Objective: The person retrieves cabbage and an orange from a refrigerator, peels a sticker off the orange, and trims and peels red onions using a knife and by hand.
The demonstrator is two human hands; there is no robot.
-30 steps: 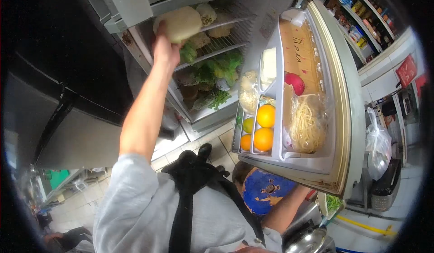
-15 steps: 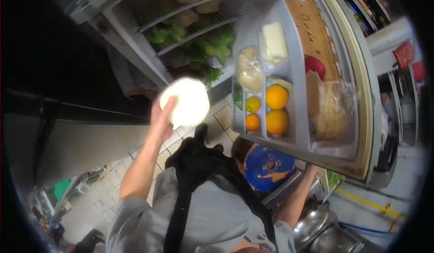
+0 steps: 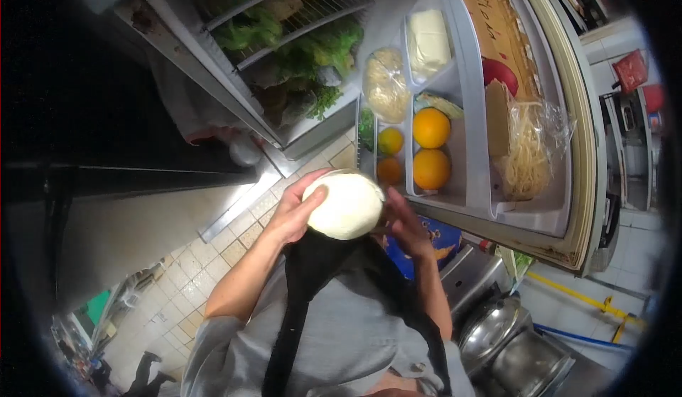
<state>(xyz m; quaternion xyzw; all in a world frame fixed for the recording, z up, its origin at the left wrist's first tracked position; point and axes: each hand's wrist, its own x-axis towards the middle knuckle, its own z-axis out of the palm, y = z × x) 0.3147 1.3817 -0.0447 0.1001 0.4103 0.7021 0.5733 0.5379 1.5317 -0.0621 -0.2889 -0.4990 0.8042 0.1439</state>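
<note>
My left hand (image 3: 293, 211) grips a smooth, round, creamy-white thing (image 3: 345, 207) in front of my apron (image 3: 334, 258), its thumb lying over the top. The round thing's exact kind does not show. On the other side, my right hand (image 3: 410, 230) is slightly blurred, its fingers apart beside the edge of the white thing. Whether those fingers touch it I cannot tell. Just beyond the right hand stands an open fridge door (image 3: 483, 216), with oranges (image 3: 431, 168), a lime-coloured fruit (image 3: 391, 141) and a wrapped white block (image 3: 428, 44) in its bins.
Leafy greens (image 3: 320, 52) sit on the fridge's wire shelves at upper left. Bagged noodles (image 3: 527, 152) and a cardboard piece (image 3: 490, 28) fill the outer door bin. Metal bowls (image 3: 494, 326) stand at lower right. Tiled floor (image 3: 234, 251) runs below left.
My left hand has brought the round white thing down and right, toward my chest. My right hand has come up from under the fridge door to beside it.
</note>
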